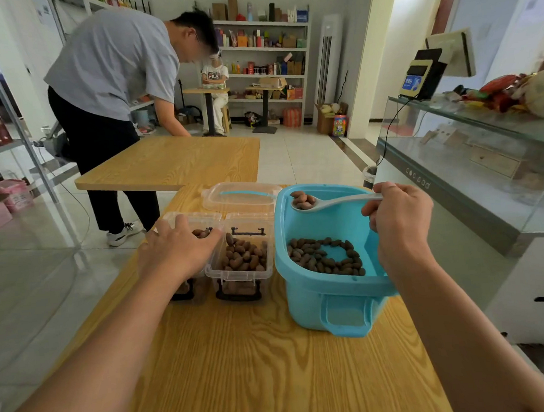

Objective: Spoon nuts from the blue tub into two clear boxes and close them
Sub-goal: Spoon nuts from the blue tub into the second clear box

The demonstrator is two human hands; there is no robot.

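Observation:
A blue tub (305,287) stands on the wooden table (258,351) with brown nuts (325,256) on its bottom. My right hand (400,216) grips the handle of a white spoon (328,202), whose bowl holds a few nuts above the tub's far side. Two clear boxes sit left of the tub, both uncovered. The right box (240,259) is well filled with nuts. My left hand (177,248) lies over the left box (197,220), fingers curled on its rim, hiding most of it.
A clear tub lid (237,195) with a blue strip lies behind the boxes. A second wooden table (177,161) stands beyond, where a person (112,98) bends over. A glass display counter (474,166) runs along the right. Another person sits by the far shelves.

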